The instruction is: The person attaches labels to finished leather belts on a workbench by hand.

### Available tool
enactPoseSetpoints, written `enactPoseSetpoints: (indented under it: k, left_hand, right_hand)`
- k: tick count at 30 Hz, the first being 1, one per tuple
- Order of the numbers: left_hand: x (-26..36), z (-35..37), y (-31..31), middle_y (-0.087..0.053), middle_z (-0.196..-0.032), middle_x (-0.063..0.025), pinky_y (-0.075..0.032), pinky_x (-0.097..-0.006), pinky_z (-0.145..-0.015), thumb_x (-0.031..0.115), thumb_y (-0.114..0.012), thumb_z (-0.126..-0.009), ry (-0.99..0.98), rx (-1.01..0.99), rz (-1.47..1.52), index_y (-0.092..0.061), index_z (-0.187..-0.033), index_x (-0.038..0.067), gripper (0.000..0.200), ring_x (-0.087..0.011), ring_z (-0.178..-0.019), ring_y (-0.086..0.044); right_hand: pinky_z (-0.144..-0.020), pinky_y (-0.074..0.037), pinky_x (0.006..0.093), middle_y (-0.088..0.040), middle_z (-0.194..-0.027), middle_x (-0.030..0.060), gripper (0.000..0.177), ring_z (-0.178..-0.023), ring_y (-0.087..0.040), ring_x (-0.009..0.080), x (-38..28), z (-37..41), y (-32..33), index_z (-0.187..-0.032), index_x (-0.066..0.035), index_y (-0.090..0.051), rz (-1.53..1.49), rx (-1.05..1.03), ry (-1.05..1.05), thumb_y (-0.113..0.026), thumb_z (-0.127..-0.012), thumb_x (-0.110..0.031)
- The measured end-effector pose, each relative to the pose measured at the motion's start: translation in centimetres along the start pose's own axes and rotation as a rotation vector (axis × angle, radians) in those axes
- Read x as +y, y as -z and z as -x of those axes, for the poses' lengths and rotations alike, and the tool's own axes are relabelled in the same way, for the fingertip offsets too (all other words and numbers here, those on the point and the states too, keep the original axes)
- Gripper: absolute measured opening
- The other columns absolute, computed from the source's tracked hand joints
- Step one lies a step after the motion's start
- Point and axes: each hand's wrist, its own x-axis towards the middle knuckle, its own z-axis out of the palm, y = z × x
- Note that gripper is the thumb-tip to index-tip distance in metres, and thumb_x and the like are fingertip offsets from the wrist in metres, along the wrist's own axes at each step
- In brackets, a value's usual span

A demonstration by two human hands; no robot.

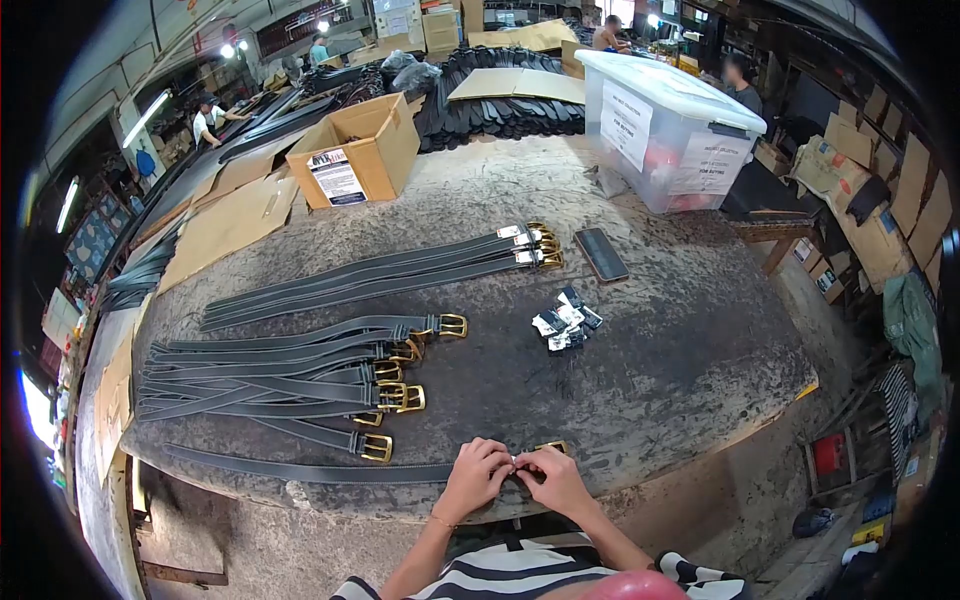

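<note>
A dark belt with pale edge stitching lies along the near edge of the table. Over its buckle end, my left hand and my right hand meet with fingers pinched together. A small whitish bit shows between the fingertips, too small to name. The belt's gold buckle pokes out just beyond my right hand. Several more belts with gold buckles lie loosely overlapped to the left. Farther back, a neat row of belts has white tags near the buckles. A small heap of black-and-white tags sits ahead of my hands.
A phone lies beyond the tags. At the back stand an open cardboard box and a lidded clear plastic bin. Dark strap stacks and cardboard sheets lie around them. Other people are in the background.
</note>
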Motion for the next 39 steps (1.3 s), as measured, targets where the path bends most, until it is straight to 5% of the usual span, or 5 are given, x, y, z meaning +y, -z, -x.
enactPoseSetpoints:
  k: [10,29,39]
  left_hand:
    - [-0.1,0.0,-0.1,-0.065,-0.104,-0.006,-0.044,-0.0395,-0.091,0.011,-0.075,-0.084,-0.011,0.007,-0.013,-0.071,-0.093,0.007,0.011,-0.0266,-0.102,-0.059]
    - [0.2,-0.1,0.0,-0.065,-0.104,-0.0068,-0.044,-0.0393,-0.091,0.013,-0.072,-0.085,0.017,0.005,-0.006,-0.071,-0.092,0.006,0.01,-0.0269,-0.104,-0.059]
    - [0.0,-0.1,-0.2,-0.065,-0.102,-0.0064,-0.044,-0.0387,-0.089,0.011,-0.073,-0.085,-0.004,0.028,-0.011,-0.071,-0.092,0.005,0.01,-0.0267,-0.101,-0.059]
  right_hand:
    - [-0.084,-0.054,0.0394,-0.061,-0.114,0.0159,0.018,-0.098,-0.064,0.0324,0.0,0.8,-0.8,-0.097,0.0,-0.067,0.098,0.031,0.084,-0.076,-0.081,-0.002]
    - [-0.09,-0.05,0.046,-0.057,-0.115,0.0194,0.015,-0.104,-0.058,0.038,-0.5,0.7,-0.8,-0.094,0.004,-0.062,0.28,-0.008,0.16,-0.07,-0.086,-0.006]
    - [-0.083,-0.05,0.0464,-0.065,-0.096,0.0187,0.012,-0.092,-0.062,0.0381,-0.9,-0.2,-0.7,-0.1,0.002,-0.064,0.101,-0.02,-0.025,-0.066,-0.092,-0.007]
